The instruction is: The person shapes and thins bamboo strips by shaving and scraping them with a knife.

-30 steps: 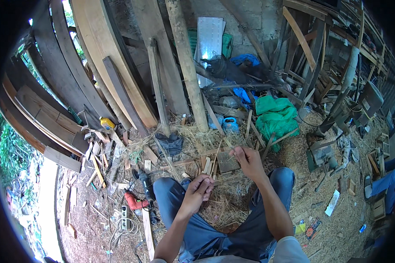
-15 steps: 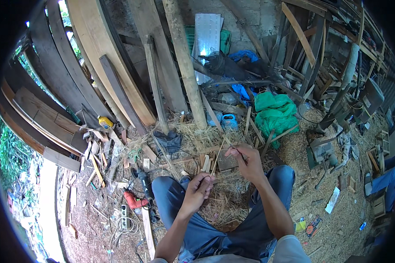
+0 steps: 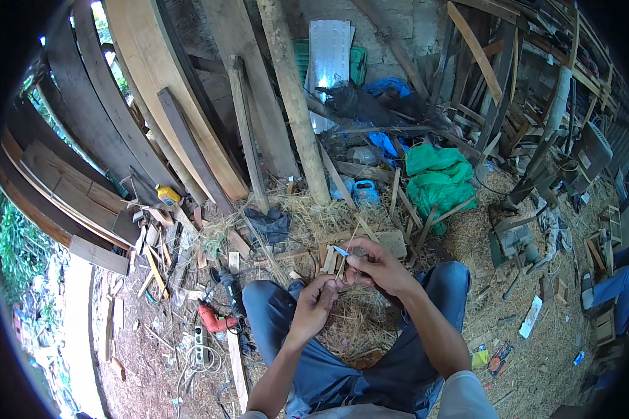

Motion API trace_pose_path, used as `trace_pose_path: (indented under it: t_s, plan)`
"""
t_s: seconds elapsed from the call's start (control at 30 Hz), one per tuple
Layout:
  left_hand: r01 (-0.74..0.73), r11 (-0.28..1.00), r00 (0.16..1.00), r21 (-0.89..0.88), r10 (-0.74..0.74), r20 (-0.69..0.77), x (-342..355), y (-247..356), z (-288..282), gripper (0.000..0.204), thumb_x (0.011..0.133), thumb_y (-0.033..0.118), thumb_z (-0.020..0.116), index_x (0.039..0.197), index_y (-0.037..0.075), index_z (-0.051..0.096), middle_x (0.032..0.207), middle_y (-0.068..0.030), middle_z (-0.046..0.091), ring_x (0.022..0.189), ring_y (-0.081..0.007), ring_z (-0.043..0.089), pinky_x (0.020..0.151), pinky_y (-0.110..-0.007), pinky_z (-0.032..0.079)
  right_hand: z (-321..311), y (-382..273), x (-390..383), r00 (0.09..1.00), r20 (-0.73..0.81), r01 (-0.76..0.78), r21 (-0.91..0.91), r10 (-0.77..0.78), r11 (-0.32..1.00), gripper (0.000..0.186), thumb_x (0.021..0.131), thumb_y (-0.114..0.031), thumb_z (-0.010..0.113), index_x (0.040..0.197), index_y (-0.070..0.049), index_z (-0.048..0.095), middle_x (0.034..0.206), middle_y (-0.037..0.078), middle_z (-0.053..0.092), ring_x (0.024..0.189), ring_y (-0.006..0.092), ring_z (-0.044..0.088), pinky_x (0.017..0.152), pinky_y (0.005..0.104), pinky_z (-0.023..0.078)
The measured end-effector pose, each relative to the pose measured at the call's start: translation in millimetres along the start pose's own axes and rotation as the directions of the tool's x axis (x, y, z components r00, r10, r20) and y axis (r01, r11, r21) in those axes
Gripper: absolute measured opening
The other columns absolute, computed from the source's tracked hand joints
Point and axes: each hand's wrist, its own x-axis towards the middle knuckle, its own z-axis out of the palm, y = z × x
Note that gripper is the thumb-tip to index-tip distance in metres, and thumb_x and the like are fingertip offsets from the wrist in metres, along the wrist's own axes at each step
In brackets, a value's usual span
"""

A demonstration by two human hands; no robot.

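Observation:
My left hand [image 3: 314, 302] is closed, pinching a thin pale strip of wood or bamboo [image 3: 341, 269] that points up and away from me. Close against it, my right hand [image 3: 383, 271] is closed around a knife [image 3: 340, 251]. Only the bright blade shows, pointing left across the strip; the fingers cover the handle. Both hands meet above the gap between my bent knees. Under them lie small wood blocks [image 3: 328, 260] and a litter of shavings [image 3: 353, 325].
A red power drill [image 3: 215, 320] and a white power strip [image 3: 200, 346] lie left of my knee. Pliers [image 3: 498, 359] rest at the right. Tall planks [image 3: 182, 105] and a pole [image 3: 293, 105] stand ahead, near a green plastic sack [image 3: 440, 183]. Another person's leg [image 3: 611, 286] shows far right.
My right hand has moved left and slightly down to meet my left hand, bringing the knife blade to the strip. The left hand has barely moved.

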Motion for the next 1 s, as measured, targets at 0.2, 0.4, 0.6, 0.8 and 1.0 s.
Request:
trace_pose_path:
  t_s: [0.2,0.4,0.6,0.8,1.0]
  plan:
    - [-0.120,0.983,0.992,0.137,0.124,-0.021,0,-5,4,0.023,0.099,0.026,0.045,0.098,0.006,0.056,0.066,0.0055,0.040,0.054,-0.0024,0.032,0.048,-0.019,0.027,-5,-6,-2,0.989,-0.052,-0.130,0.160,0.140,0.979,0.020,0.091,-0.020,0.060,0.098,-0.002,0.060,0.066,0.001,0.055,0.049,0.0051,0.038,0.044,0.0202,0.027]
    - [-0.049,0.998,0.998,0.026,0.049,0.025,3,-9,10,0.023,0.099,0.026,0.045,0.098,0.005,0.056,0.069,0.0047,0.043,0.056,-0.0022,0.034,0.049,-0.018,0.027,-26,-14,-7,0.972,-0.023,-0.226,0.156,0.232,0.962,0.024,0.088,-0.022,0.064,0.096,0.000,0.062,0.067,-0.001,0.053,0.048,0.0043,0.037,0.043,0.0201,0.026]
    - [0.065,0.997,0.998,0.047,-0.065,0.005,7,-18,7,0.020,0.098,0.018,0.045,0.095,0.002,0.057,0.072,0.0020,0.046,0.066,-0.0068,0.042,0.060,-0.022,0.036,-34,-11,-5,0.973,-0.120,-0.203,-0.024,0.199,0.979,0.019,0.089,-0.021,0.063,0.088,-0.002,0.063,0.067,-0.003,0.053,0.049,0.0034,0.037,0.044,0.0200,0.027]
    - [0.049,0.990,0.999,0.135,-0.049,-0.008,9,-25,5,0.022,0.098,0.020,0.047,0.090,0.002,0.057,0.069,0.0016,0.047,0.065,-0.0079,0.043,0.061,-0.023,0.037,-36,-3,-1,0.962,-0.214,-0.207,-0.155,0.172,0.966,0.018,0.086,-0.014,0.065,0.095,0.002,0.066,0.064,0.001,0.056,0.045,0.0037,0.041,0.039,0.0213,0.028]
    - [0.091,0.995,0.996,0.043,-0.090,-0.026,-10,-18,-13,0.024,0.098,0.023,0.046,0.088,0.004,0.057,0.068,0.0029,0.047,0.063,-0.0064,0.042,0.058,-0.023,0.035,-98,-29,-15,0.834,-0.537,0.063,-0.131,-0.125,0.989,0.019,0.093,-0.017,0.055,0.091,-0.001,0.065,0.064,-0.001,0.054,0.052,0.0055,0.043,0.045,0.0217,0.032]
